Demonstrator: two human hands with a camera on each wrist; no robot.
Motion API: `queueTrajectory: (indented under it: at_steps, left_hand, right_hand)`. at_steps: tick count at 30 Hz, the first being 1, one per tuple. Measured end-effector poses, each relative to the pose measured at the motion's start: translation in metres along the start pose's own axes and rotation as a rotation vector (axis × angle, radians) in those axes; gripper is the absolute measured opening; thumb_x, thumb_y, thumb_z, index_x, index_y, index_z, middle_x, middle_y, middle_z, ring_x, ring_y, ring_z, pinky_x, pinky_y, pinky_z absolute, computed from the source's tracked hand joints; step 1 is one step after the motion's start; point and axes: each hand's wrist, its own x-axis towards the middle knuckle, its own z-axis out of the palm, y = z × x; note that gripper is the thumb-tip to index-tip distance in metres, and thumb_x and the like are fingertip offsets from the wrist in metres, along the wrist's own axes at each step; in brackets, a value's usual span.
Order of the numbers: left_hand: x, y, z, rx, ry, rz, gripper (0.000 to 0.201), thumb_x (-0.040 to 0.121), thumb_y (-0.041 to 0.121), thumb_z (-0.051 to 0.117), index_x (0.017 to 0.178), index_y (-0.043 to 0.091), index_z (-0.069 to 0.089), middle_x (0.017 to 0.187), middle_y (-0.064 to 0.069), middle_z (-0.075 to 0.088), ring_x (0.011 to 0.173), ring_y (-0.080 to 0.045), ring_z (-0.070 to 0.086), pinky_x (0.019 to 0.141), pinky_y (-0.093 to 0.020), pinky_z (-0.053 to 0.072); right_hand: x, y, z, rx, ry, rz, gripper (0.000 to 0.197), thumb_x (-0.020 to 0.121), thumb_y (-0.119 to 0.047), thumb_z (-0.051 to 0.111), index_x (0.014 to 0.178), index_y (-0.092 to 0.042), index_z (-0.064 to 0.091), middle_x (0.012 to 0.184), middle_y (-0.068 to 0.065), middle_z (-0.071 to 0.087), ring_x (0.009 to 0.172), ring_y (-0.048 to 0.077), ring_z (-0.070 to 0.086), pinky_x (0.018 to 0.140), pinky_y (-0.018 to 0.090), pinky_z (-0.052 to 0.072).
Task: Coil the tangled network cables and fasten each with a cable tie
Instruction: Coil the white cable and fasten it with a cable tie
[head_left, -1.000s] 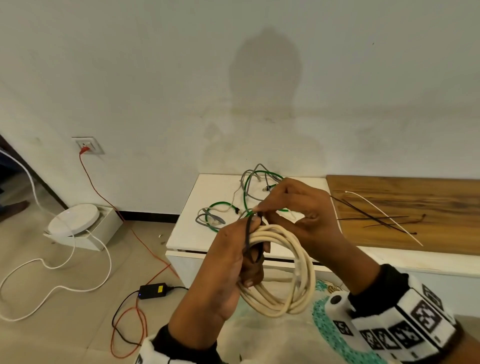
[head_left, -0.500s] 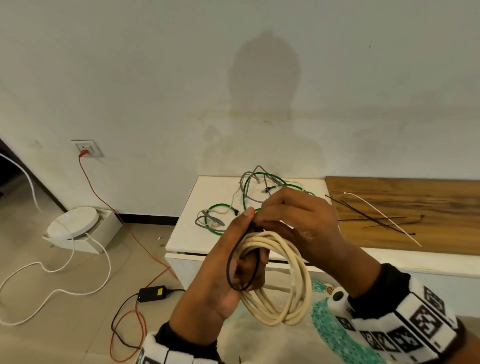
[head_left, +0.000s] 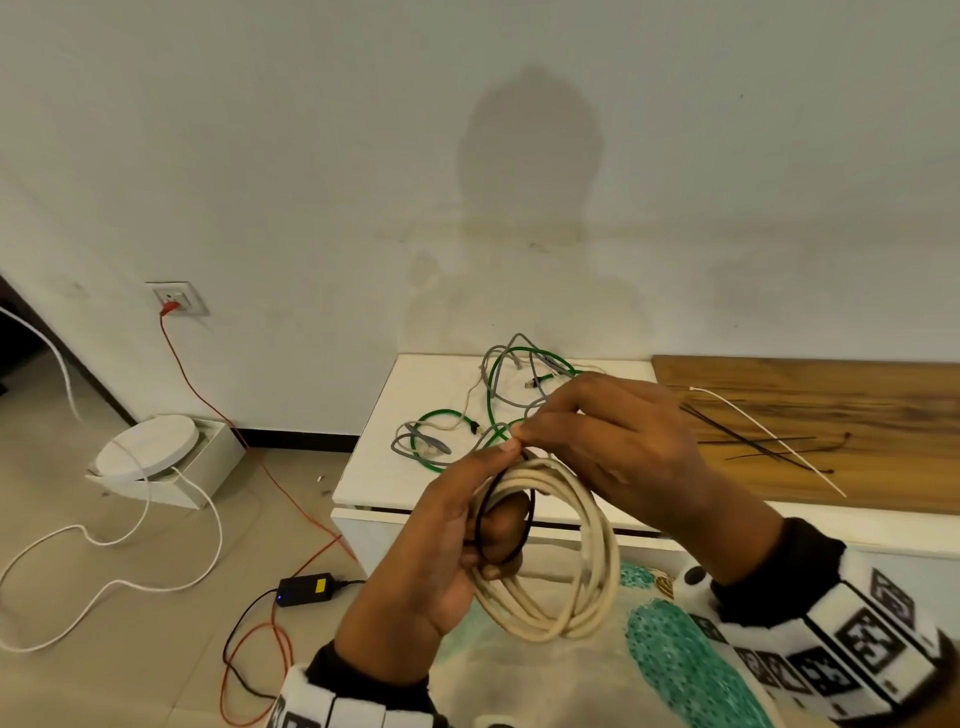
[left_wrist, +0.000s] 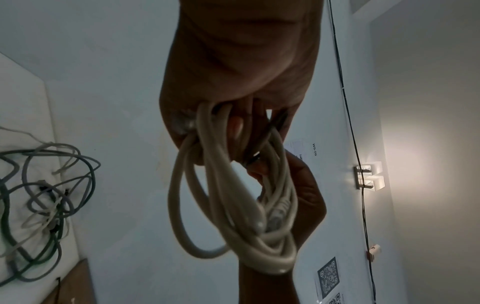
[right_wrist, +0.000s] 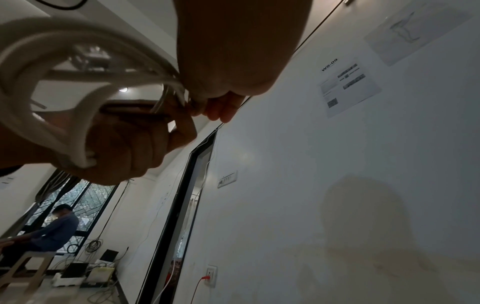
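Cream cable coil (head_left: 566, 551) hangs above the counter (head_left: 415, 395), gripped by the left hand (head_left: 441, 551); the right hand (head_left: 613, 447) pinches a black cable tie (head_left: 498, 519) looped round it. Left wrist: fingers (left_wrist: 233, 127) curl around strands. Right wrist: fingertips (right_wrist: 221, 107) pinch at the coil's top.

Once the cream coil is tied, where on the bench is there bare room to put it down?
Bare: near-left white top, in front of the tangled cables; wood panel's right end, past the cable ties. Crowded: those two clusters.
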Motion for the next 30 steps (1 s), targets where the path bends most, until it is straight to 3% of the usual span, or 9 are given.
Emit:
queueTrajectory:
  at_steps: [4,7,11,14,18,22,25,28,30]
  left_hand:
    - [-0.002,-0.001,0.003,0.091,0.098,0.091,0.019,0.074,0.027,0.069,0.058,0.025,0.060,0.039,0.007,0.028,0.031,-0.005,0.020,0.038,-0.015,0.017]
    - [-0.003,-0.001,0.005,0.079,0.120,0.181,0.007,0.068,0.029,0.064,0.067,0.022,0.062,0.042,0.004,0.026,0.034,-0.006,0.018,0.039,-0.017,0.016]
    - [-0.001,0.000,-0.002,0.077,0.093,0.188,0.021,0.073,0.016,0.069,0.057,0.020,0.057,0.038,0.004,0.028,0.030,-0.007,0.018,0.038,-0.016,0.016]
    - [-0.002,0.004,-0.004,0.098,0.052,0.157,0.021,0.074,0.018,0.062,0.054,0.020,0.056,0.038,0.003,0.030,0.030,-0.007,0.019,0.039,-0.016,0.017]
    - [-0.010,0.000,0.001,0.117,-0.037,0.077,0.016,0.069,0.017,0.070,0.058,0.018,0.059,0.063,-0.009,0.037,0.057,-0.026,0.009,0.045,-0.025,0.012]
    - [-0.015,-0.009,0.003,0.087,-0.102,0.068,0.019,0.062,0.026,0.069,0.056,0.016,0.055,0.047,-0.003,0.034,0.034,-0.008,0.020,0.039,-0.017,0.018]
    - [-0.013,-0.011,0.004,0.132,-0.070,0.067,0.018,0.065,0.025,0.070,0.056,0.017,0.057,0.044,-0.001,0.029,0.033,-0.009,0.018,0.040,-0.021,0.017]
    - [-0.011,-0.010,0.007,0.177,-0.008,0.063,0.024,0.075,0.022,0.073,0.057,0.017,0.058,0.041,0.000,0.028,0.035,-0.010,0.016,0.041,-0.024,0.015]
    - [-0.009,-0.009,0.010,0.185,0.031,0.083,0.017,0.070,0.026,0.068,0.058,0.017,0.059,0.039,0.002,0.028,0.034,-0.009,0.016,0.040,-0.022,0.015]
  right_hand:
    - [-0.001,0.003,-0.002,-0.054,-0.036,-0.041,0.018,0.094,-0.018,0.059,0.092,-0.005,0.071,0.073,0.011,0.066,0.061,0.021,0.060,0.050,0.032,0.049]
    - [0.000,0.004,-0.002,-0.068,-0.050,-0.053,0.013,0.092,-0.018,0.062,0.094,-0.008,0.068,0.074,0.011,0.066,0.062,0.022,0.060,0.051,0.031,0.048]
    - [0.004,0.005,-0.003,-0.092,-0.082,-0.093,0.013,0.090,-0.009,0.061,0.085,-0.004,0.072,0.072,0.011,0.066,0.059,0.023,0.062,0.047,0.032,0.049]
    - [0.004,0.005,-0.001,-0.089,-0.113,-0.105,0.006,0.087,-0.005,0.061,0.092,-0.008,0.063,0.073,0.012,0.065,0.060,0.023,0.060,0.046,0.032,0.048]
    - [0.000,0.020,-0.004,-0.053,-0.048,0.003,0.005,0.088,-0.006,0.060,0.092,-0.009,0.058,0.073,0.013,0.062,0.064,0.019,0.054,0.051,0.028,0.046]
    - [-0.001,0.044,-0.009,-0.112,-0.059,0.089,0.009,0.090,-0.008,0.058,0.085,-0.004,0.063,0.072,0.013,0.060,0.063,0.016,0.051,0.055,0.021,0.041]
    - [0.001,0.060,-0.016,-0.167,-0.073,0.136,0.014,0.087,-0.008,0.062,0.078,0.001,0.067,0.070,0.014,0.058,0.056,0.021,0.052,0.047,0.026,0.042]
    - [0.002,0.068,-0.016,-0.220,-0.096,0.175,0.014,0.087,-0.010,0.063,0.078,0.000,0.066,0.070,0.012,0.058,0.055,0.021,0.051,0.049,0.024,0.040]
    - [-0.001,0.066,-0.009,-0.240,-0.135,0.236,0.016,0.089,-0.013,0.058,0.079,-0.002,0.066,0.074,0.010,0.059,0.058,0.021,0.054,0.048,0.027,0.044]
